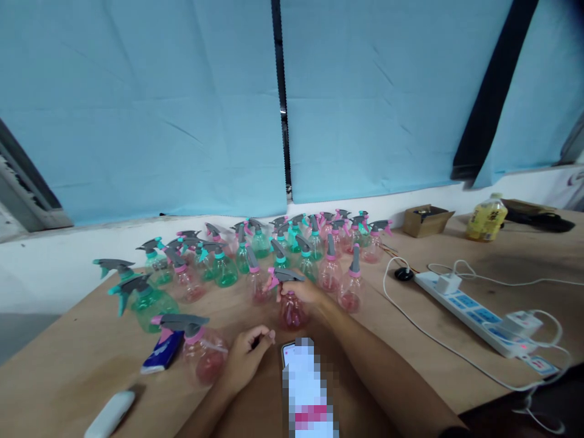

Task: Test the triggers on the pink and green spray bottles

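My right hand (298, 289) is wrapped around the neck of a pink spray bottle (293, 313), just under its grey and pink trigger head. The bottle is upright, low over or on the table; its contact with the wood cannot be made out. My left hand (250, 353) rests near the table's front, fingers curled in and thumb against them, with nothing seen in it. Just left of it stands another pink spray bottle (205, 356). Beyond my hands are many pink and green spray bottles, among them a green spray bottle (225, 269) and a pink one (350, 292).
A phone (303, 377), partly blurred out, lies between my forearms. At left are a blue packet (163, 353) and a white object (111, 415). A power strip (474, 316) with cables, a small cardboard box (426, 220) and a yellow-labelled bottle (486, 218) occupy the right side.
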`<state>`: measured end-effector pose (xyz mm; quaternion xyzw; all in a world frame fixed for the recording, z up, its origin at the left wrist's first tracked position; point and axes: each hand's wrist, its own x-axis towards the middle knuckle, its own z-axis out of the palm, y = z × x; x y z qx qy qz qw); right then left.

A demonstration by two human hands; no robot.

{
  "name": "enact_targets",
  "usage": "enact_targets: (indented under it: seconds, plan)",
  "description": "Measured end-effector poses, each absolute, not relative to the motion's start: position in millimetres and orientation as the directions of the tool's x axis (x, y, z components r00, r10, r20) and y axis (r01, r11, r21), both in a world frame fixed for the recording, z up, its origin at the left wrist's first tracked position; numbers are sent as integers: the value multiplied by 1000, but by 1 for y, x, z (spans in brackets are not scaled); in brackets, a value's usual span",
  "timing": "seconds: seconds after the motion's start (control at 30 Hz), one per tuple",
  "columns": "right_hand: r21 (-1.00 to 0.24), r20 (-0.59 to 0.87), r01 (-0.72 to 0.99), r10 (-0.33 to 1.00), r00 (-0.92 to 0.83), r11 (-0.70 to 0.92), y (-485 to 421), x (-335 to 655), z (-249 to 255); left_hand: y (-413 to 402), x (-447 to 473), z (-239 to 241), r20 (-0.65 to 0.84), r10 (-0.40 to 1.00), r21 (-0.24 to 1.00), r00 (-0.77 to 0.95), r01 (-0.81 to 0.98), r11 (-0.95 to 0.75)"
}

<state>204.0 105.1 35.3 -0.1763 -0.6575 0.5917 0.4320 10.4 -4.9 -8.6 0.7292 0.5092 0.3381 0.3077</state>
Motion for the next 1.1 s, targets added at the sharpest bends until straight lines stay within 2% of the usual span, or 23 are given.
enact_targets:
  seconds: [0.23,0.5,0.7,0.83,1.1]
  plan:
    - [-927,350,-320,754,-556,194,103,202,36,-6,9,-10,179,948,786,263,542,-299]
    - [-945,325,-216,789,-521,247,101,203,39,-7,11,-8,174,947,782,268,547,-299]
    - [-939,322,-290,767,-555,185,98,201,44,-6,11,-9,167,948,792,269,536,-292]
    - [-938,327,-284,785,-526,200,100,201,39,-6,11,-8,161,950,793,267,538,-285]
    - [-941,320,-277,769,-553,192,101,201,41,-8,14,-4,55,960,764,276,607,-218]
